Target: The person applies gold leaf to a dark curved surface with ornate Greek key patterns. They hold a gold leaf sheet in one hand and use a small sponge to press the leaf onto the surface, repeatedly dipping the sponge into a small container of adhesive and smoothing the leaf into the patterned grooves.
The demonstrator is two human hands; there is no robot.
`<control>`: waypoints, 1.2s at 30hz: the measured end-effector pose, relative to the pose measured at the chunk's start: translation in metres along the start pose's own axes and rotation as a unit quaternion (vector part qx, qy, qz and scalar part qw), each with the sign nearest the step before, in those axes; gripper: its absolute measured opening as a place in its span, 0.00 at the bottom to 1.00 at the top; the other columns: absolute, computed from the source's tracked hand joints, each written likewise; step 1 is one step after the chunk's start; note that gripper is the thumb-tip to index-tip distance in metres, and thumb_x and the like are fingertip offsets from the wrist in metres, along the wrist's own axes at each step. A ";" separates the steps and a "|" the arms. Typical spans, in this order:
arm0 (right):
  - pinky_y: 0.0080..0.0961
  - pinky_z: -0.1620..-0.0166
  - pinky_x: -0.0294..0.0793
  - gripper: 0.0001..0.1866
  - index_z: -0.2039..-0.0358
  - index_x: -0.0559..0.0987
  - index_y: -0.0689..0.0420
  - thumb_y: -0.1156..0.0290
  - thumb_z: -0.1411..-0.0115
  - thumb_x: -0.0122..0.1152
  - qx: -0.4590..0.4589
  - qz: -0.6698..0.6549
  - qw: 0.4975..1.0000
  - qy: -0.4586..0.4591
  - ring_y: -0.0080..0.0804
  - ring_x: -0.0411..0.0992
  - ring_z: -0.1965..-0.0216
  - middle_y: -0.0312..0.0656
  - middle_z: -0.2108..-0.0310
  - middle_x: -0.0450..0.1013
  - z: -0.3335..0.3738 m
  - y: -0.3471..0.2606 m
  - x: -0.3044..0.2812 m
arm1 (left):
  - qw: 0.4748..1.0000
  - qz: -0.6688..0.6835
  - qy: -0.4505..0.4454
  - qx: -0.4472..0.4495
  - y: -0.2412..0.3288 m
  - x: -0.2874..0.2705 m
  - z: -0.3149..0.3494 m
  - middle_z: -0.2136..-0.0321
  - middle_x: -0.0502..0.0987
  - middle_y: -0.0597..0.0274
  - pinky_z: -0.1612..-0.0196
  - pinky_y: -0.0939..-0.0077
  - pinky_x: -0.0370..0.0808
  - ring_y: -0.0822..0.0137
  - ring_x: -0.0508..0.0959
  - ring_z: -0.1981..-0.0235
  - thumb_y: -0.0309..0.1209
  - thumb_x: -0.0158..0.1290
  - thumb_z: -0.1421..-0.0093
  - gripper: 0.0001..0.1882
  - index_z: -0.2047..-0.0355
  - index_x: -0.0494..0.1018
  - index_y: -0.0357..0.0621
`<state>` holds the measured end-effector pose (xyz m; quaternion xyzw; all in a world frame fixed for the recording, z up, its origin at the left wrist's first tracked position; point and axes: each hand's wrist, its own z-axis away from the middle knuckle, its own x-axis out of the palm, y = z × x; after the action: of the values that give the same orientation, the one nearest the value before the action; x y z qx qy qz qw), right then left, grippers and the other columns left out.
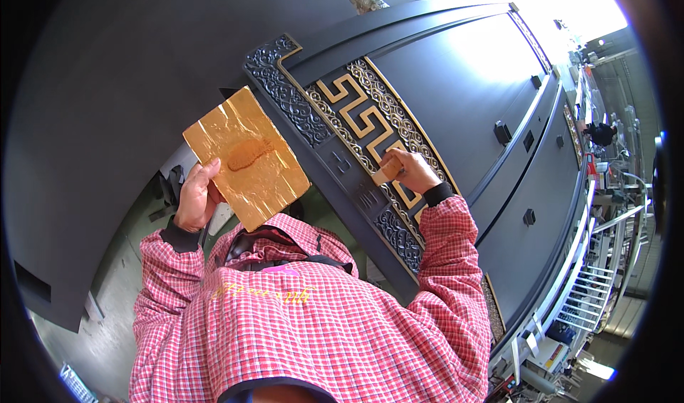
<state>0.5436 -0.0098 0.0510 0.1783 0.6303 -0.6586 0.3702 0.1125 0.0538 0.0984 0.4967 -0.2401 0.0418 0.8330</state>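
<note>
Head view: at centre-left, the left hand [194,198] clamps a gold-smeared board [246,157] by its lower-left edge, thumb on top. Right of centre, the right hand [410,171] pinches a small tan pad [385,172] against the gold fret band [370,121] of a dark ornate door panel [463,82]. Workshop racks [598,260] fill the right edge.

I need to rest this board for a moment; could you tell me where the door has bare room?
The plain dark panel between the gold fret band and the small black blocks is bare. The band is crowded by the right hand.
</note>
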 end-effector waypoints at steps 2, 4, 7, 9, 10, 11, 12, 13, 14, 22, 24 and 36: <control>0.30 0.60 0.74 0.15 0.65 0.74 0.55 0.79 0.55 0.66 0.006 -0.008 1.000 0.004 0.40 0.76 0.64 0.41 0.68 0.76 0.009 -0.002 0.000 | 1.000 -0.006 -0.002 -0.004 0.001 0.003 0.001 0.53 0.73 0.56 0.53 0.66 0.75 0.62 0.76 0.54 0.37 0.41 0.35 0.19 0.49 0.63 0.38; 0.30 0.61 0.74 0.14 0.65 0.74 0.55 0.79 0.54 0.65 0.019 -0.008 1.000 0.000 0.39 0.76 0.65 0.41 0.69 0.76 0.018 0.002 -0.001 | 1.000 -0.007 -0.002 -0.005 0.000 0.005 0.000 0.53 0.73 0.56 0.53 0.65 0.75 0.62 0.76 0.54 0.37 0.41 0.35 0.18 0.49 0.63 0.38; 0.29 0.62 0.75 0.13 0.66 0.75 0.56 0.79 0.54 0.65 0.026 -0.026 0.999 0.005 0.37 0.76 0.66 0.40 0.70 0.76 0.031 0.005 0.000 | 1.000 -0.012 -0.008 -0.009 0.000 0.009 -0.001 0.54 0.73 0.56 0.53 0.65 0.76 0.61 0.76 0.54 0.36 0.41 0.34 0.18 0.49 0.63 0.38; 0.28 0.62 0.75 0.13 0.66 0.75 0.56 0.80 0.53 0.64 0.034 -0.038 0.999 0.001 0.37 0.76 0.67 0.40 0.70 0.76 0.039 0.007 0.001 | 1.000 -0.016 -0.016 -0.010 0.001 0.012 0.000 0.54 0.73 0.55 0.54 0.64 0.76 0.61 0.76 0.54 0.36 0.41 0.34 0.18 0.49 0.63 0.37; 0.28 0.62 0.75 0.13 0.66 0.75 0.56 0.80 0.53 0.64 0.039 -0.044 0.998 0.000 0.37 0.76 0.67 0.40 0.70 0.76 0.043 0.008 0.000 | 1.000 -0.017 -0.022 -0.012 0.002 0.014 0.000 0.54 0.73 0.55 0.54 0.64 0.76 0.61 0.76 0.54 0.36 0.41 0.34 0.18 0.49 0.63 0.37; 0.28 0.62 0.75 0.13 0.65 0.75 0.56 0.80 0.53 0.64 0.046 -0.041 0.998 -0.001 0.37 0.76 0.67 0.41 0.70 0.76 0.047 0.015 0.002 | 0.999 -0.017 -0.029 -0.013 0.002 0.015 0.000 0.54 0.73 0.55 0.54 0.64 0.76 0.61 0.76 0.55 0.36 0.41 0.34 0.18 0.50 0.63 0.37; 0.28 0.62 0.75 0.14 0.65 0.75 0.56 0.81 0.54 0.64 0.052 -0.037 0.998 -0.002 0.36 0.76 0.67 0.41 0.70 0.76 0.052 0.018 0.002 | 0.999 -0.016 -0.028 -0.012 0.002 0.015 -0.001 0.54 0.73 0.55 0.53 0.64 0.76 0.61 0.76 0.54 0.36 0.41 0.35 0.18 0.50 0.63 0.37; 0.28 0.62 0.75 0.14 0.65 0.75 0.56 0.81 0.54 0.64 0.057 -0.031 0.998 -0.004 0.36 0.76 0.67 0.41 0.70 0.76 0.056 0.018 0.000 | 0.999 -0.014 -0.027 -0.011 0.001 0.015 -0.001 0.54 0.73 0.55 0.53 0.65 0.75 0.61 0.76 0.54 0.36 0.41 0.35 0.18 0.50 0.63 0.36; 0.28 0.62 0.75 0.14 0.65 0.75 0.56 0.81 0.54 0.64 0.061 -0.025 0.998 -0.007 0.36 0.76 0.67 0.41 0.70 0.76 0.060 0.018 -0.002 | 1.000 -0.012 -0.025 -0.009 0.000 0.014 -0.001 0.54 0.73 0.54 0.53 0.65 0.75 0.61 0.76 0.54 0.36 0.41 0.35 0.18 0.50 0.63 0.36; 0.26 0.60 0.73 0.19 0.61 0.73 0.57 0.75 0.54 0.68 0.049 -0.071 0.989 0.116 0.31 0.73 0.65 0.39 0.67 0.74 0.042 -0.061 -0.037 | 0.997 -0.004 -0.079 -0.018 -0.002 0.017 -0.004 0.52 0.71 0.53 0.58 0.68 0.77 0.63 0.76 0.56 0.36 0.39 0.34 0.22 0.45 0.59 0.35; 0.24 0.60 0.72 0.18 0.61 0.73 0.57 0.74 0.53 0.68 0.003 -0.061 0.987 0.147 0.29 0.73 0.66 0.39 0.68 0.74 0.021 -0.101 -0.041 | 0.995 -0.014 -0.097 -0.017 0.003 0.020 0.000 0.52 0.71 0.53 0.60 0.68 0.78 0.63 0.76 0.56 0.37 0.38 0.34 0.23 0.43 0.57 0.35; 0.31 0.64 0.73 0.17 0.64 0.73 0.58 0.75 0.57 0.63 -0.216 0.071 0.971 0.076 0.41 0.74 0.68 0.43 0.71 0.74 -0.083 -0.220 -0.013 | 0.991 -0.044 -0.116 -0.052 0.020 0.011 0.008 0.48 0.68 0.51 0.51 0.61 0.74 0.59 0.73 0.50 0.37 0.35 0.33 0.24 0.42 0.55 0.34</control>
<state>0.3765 0.0582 0.2023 0.1879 0.7695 -0.4640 0.3967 0.1130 0.0556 0.1227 0.4645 -0.3149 -0.0651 0.8251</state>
